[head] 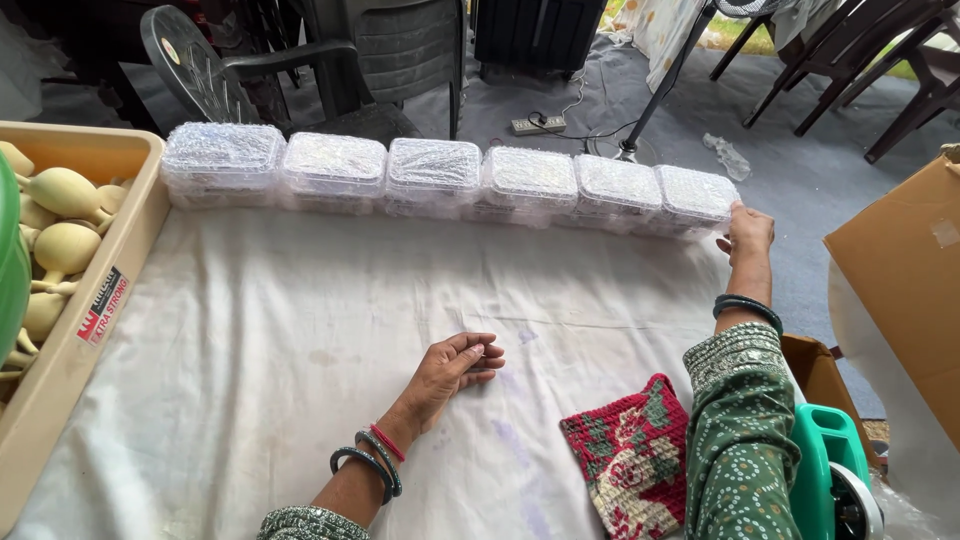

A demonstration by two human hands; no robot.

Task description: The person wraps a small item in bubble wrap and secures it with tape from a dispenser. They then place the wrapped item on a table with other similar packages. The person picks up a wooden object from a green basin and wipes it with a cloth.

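the right hand [748, 232] touches, fingers closed against it, the end of a row of bubble-wrapped clear plastic boxes [450, 176] along the white cloth-covered table [300, 330], while the left hand [455, 368] rests loosely curled, holding nothing.

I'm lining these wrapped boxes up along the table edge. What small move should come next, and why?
Probably nudge the end box inward with the right hand already touching it: that end of the row sags toward you, out of line. The left hand rests idle on the cloth.
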